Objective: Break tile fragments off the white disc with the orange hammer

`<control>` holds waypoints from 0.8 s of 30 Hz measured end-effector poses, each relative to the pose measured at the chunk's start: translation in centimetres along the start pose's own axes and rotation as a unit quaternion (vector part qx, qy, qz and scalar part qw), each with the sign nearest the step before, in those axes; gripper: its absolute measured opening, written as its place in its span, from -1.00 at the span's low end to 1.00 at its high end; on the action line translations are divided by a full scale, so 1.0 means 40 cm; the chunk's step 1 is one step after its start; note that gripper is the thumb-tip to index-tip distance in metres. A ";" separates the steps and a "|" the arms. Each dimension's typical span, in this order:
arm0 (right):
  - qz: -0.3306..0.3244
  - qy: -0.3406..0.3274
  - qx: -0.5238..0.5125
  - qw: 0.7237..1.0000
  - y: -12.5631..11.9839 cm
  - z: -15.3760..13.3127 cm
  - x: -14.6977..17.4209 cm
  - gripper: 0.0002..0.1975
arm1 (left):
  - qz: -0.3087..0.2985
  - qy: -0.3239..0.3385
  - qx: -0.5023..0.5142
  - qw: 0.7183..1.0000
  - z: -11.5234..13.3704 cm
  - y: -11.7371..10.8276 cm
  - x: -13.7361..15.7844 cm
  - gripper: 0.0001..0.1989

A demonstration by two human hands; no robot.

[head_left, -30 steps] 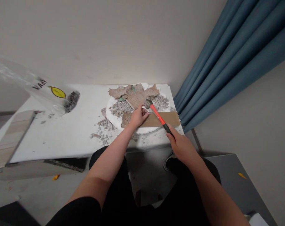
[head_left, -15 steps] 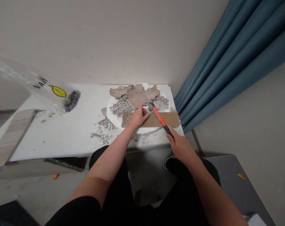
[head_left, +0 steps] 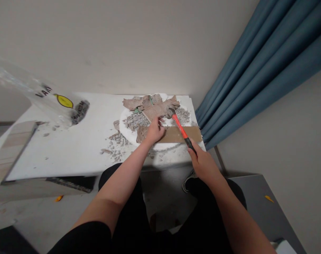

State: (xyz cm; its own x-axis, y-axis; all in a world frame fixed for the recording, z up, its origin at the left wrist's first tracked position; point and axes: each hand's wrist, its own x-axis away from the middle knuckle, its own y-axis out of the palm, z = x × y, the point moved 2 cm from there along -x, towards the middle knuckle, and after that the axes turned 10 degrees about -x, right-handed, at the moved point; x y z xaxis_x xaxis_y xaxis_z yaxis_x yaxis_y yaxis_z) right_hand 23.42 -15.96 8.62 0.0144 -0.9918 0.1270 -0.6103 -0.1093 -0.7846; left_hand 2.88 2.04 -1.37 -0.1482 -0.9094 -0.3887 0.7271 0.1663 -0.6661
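My right hand [head_left: 202, 160] is closed round the black grip of a hammer [head_left: 180, 126] with a red shaft. Its dull grey head rests over or just above the lower right part of a rough brown sheet [head_left: 156, 110]. At that sheet's lower edge is my left hand [head_left: 155, 131], its fingers curled; whatever they may hold is hidden. Below the left wrist and hand lies a flat brown strip [head_left: 183, 134], partly covered. Grey rubble [head_left: 136, 121] lies on a round white slab [head_left: 124, 132] beneath these pieces.
On the left of the white table [head_left: 67, 148] stands a clear plastic bag [head_left: 54, 106] with a yellow print. Loose crumbs [head_left: 115, 148] lie left of the slab. A blue curtain [head_left: 255, 67] hangs at the right, and a wood-patterned board [head_left: 14, 150] sits at the left edge.
The hammer head has shifted slightly up and away, over the brown sheet. My left hand has moved a little left, and its fingers have changed their bend. The view has shifted slightly.
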 end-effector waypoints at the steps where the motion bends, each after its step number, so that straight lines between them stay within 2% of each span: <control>1: 0.000 0.003 0.000 1.000 0.002 0.003 0.001 -0.45 | -0.006 -0.002 0.002 1.000 0.002 -0.001 0.000 -0.40; 6: -0.041 0.013 0.015 0.999 0.025 0.018 0.001 -0.46 | -0.011 -0.025 0.002 1.000 0.006 -0.010 -0.003 -0.36; 11: -0.020 0.014 0.022 0.999 0.023 0.013 0.002 -0.46 | -0.002 -0.024 0.009 1.000 0.003 -0.013 -0.008 -0.38; 17: -0.046 0.019 0.006 0.999 0.034 0.030 -0.007 -0.46 | 0.004 -0.030 0.002 1.000 0.008 -0.022 -0.010 -0.46; 21: -0.006 0.008 -0.042 0.999 0.026 0.058 -0.024 -0.45 | 0.003 -0.039 -0.014 0.999 0.002 -0.037 -0.002 -0.48; 24: 0.016 -0.006 -0.082 0.997 0.025 0.085 -0.050 -0.45 | -0.003 -0.042 -0.064 0.997 0.014 -0.052 0.028 -0.56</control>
State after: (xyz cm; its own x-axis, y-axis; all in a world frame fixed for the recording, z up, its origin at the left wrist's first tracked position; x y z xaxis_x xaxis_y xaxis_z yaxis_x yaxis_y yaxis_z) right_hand 25.47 -14.33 5.52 0.0013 -0.9954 0.0955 -0.7314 -0.0660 -0.6787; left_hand 1.58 0.45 -0.06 -0.0922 -0.9384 -0.3331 0.6332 0.2029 -0.7469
